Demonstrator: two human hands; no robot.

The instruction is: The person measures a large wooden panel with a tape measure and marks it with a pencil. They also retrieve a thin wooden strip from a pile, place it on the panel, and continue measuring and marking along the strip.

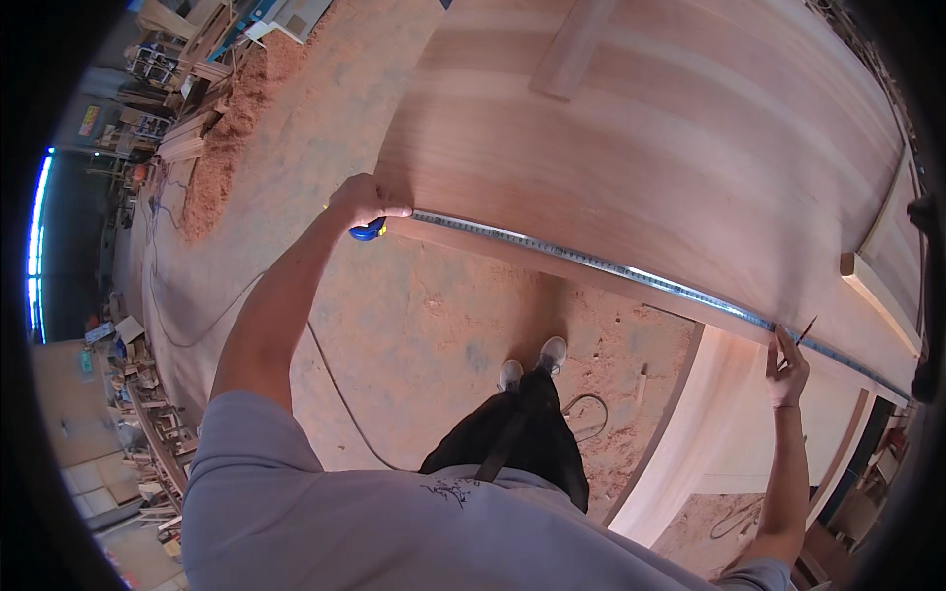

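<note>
A wide brown wooden panel lies in front of me. Along its near edge runs a long, shiny graduated metal strip, slanting down to the right. At the panel's left corner, my left hand is closed on a blue and yellow tape measure, mostly covered by the palm. One finger reaches out to the strip's left end; whether strip and case are joined is hidden. Far to the right, my right hand touches the strip with its fingertips and holds a thin dark pencil, which points up and away.
A loose board rests on the panel, and a pale wooden bar lies at its right. Below the right side stands a curved wooden piece. A cable crosses the dusty floor. Sawdust and timber scraps are heaped at left.
</note>
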